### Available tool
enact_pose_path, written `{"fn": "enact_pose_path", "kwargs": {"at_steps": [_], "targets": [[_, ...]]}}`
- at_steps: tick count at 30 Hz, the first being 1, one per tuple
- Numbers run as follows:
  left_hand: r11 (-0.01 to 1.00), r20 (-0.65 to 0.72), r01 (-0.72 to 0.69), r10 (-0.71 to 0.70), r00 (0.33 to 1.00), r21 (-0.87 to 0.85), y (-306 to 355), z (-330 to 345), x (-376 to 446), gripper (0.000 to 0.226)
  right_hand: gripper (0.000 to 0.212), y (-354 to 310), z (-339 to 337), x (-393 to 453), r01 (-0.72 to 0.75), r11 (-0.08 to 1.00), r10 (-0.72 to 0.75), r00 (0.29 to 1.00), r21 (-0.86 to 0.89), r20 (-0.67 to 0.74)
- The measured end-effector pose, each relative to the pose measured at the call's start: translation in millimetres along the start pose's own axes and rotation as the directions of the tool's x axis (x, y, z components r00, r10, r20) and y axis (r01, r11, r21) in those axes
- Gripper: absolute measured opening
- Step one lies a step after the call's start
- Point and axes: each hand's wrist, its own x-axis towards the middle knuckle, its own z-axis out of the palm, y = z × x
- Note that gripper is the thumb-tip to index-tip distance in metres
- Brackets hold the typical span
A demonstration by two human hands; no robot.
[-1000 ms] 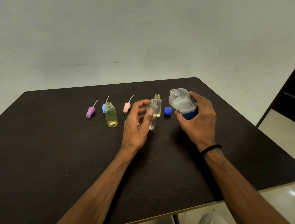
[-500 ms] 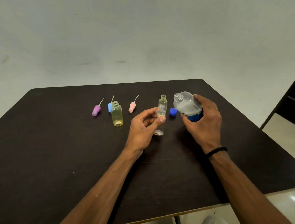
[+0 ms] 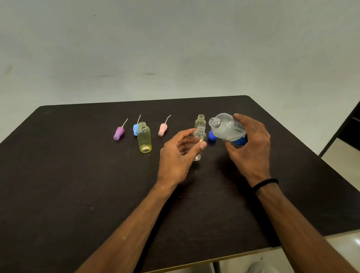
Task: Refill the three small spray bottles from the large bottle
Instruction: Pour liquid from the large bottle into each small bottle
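Note:
My left hand [image 3: 179, 152] grips a small clear spray bottle [image 3: 200, 134], uncapped, its base near the dark table [image 3: 72, 198]. My right hand [image 3: 249, 145] holds the large clear bottle [image 3: 225, 126] with a blue label, uncapped and tilted left so its mouth sits just right of the small bottle's neck. A second small bottle [image 3: 200, 120] stands right behind the held one. A yellowish small bottle [image 3: 144, 137] stands open further left.
Three spray tops lie at the back: purple [image 3: 118, 133], blue [image 3: 136, 129] behind the yellowish bottle, and pink [image 3: 163, 129]. The blue cap [image 3: 211, 136] of the large bottle lies between my hands. Dark furniture [image 3: 359, 122] stands at the right.
The large bottle has tipped further left and its mouth has come closer to the small bottle's neck. My left hand keeps its hold on the small bottle.

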Motion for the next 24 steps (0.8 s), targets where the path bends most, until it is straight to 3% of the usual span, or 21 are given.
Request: {"fn": "enact_pose_path", "kwargs": {"at_steps": [24], "targets": [[0.987,-0.064,-0.055,0.065,0.996,0.150,0.2,0.7,-3.1,0.055,0.083,-2.0,-0.1,-0.5,0.085,0.995,-0.085,0.996,-0.047,-0.006]]}}
